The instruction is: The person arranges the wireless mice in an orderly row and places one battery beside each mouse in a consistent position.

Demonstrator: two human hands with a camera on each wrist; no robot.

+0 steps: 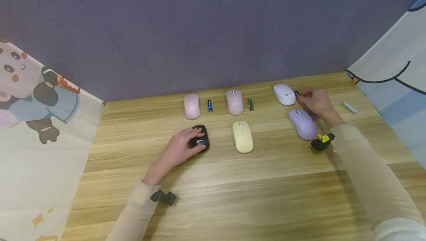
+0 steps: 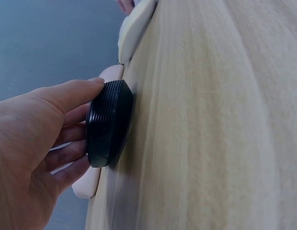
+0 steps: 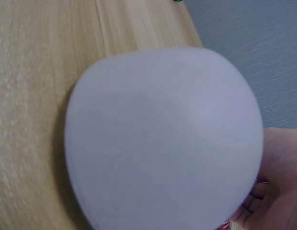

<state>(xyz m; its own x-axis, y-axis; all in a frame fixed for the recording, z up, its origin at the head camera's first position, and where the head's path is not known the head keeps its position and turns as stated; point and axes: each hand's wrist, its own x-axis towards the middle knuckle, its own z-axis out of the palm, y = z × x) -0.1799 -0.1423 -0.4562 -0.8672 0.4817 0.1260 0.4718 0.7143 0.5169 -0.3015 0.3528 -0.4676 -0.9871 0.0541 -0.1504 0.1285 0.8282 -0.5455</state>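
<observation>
My left hand (image 1: 181,145) grips a black computer mouse (image 1: 200,141) by its sides, thumb on one side and fingers on the other. Seen from the left wrist, that black mouse (image 2: 109,124) stays low at the wooden surface. Over at the back right, my right hand (image 1: 316,102) pinches a small black battery (image 1: 297,93) beside a white mouse (image 1: 284,94). Just below this hand lies a lavender mouse (image 1: 303,124). In the right wrist view the lavender mouse (image 3: 163,139) covers most of the picture, hiding the battery and the fingertips.
Two pink mice (image 1: 192,106) (image 1: 235,102) stand along the back, with a blue battery (image 1: 210,105) and a green-black battery (image 1: 250,104) beside them. A yellow mouse (image 1: 243,136) sits mid-table. Far right lies a silver battery (image 1: 349,107). A dark wall (image 1: 199,48) borders the back.
</observation>
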